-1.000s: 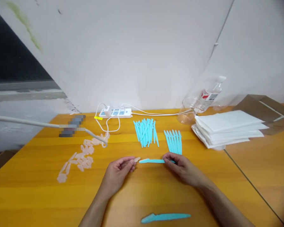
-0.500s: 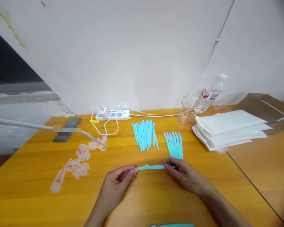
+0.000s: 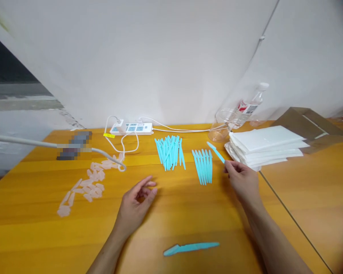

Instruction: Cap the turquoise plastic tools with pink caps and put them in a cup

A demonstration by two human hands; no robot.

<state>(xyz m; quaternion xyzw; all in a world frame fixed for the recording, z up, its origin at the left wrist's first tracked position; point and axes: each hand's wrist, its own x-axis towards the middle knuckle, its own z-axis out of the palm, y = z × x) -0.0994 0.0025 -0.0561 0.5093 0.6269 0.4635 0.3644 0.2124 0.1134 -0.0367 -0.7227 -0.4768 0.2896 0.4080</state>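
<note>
My right hand (image 3: 241, 177) pinches the handle end of a turquoise eyebrow razor (image 3: 215, 152), its head pointing up and left. Just left of that razor, several others lie side by side in a fanned row (image 3: 202, 167). A looser pile of razors (image 3: 168, 152) lies further left. My left hand (image 3: 140, 199) hovers over the table with fingers apart and slightly curled, nothing visible in it. One more razor (image 3: 191, 248) lies crosswise near the front edge of the view. Small clear pinkish blade caps (image 3: 91, 186) are scattered on the left.
A white power strip (image 3: 131, 129) with cables stands against the wall. A pixelated dark object (image 3: 74, 146) lies at back left, a pale cable (image 3: 31, 140) crossing it. At back right are a clear cup (image 3: 218, 131), a bottle (image 3: 247, 110), white packets (image 3: 268, 140) and a cardboard box (image 3: 305, 123).
My left hand has let go of the clear cap at the razor's head. My right hand has carried the razor right and away from me, beside the row. The view has tilted down.
</note>
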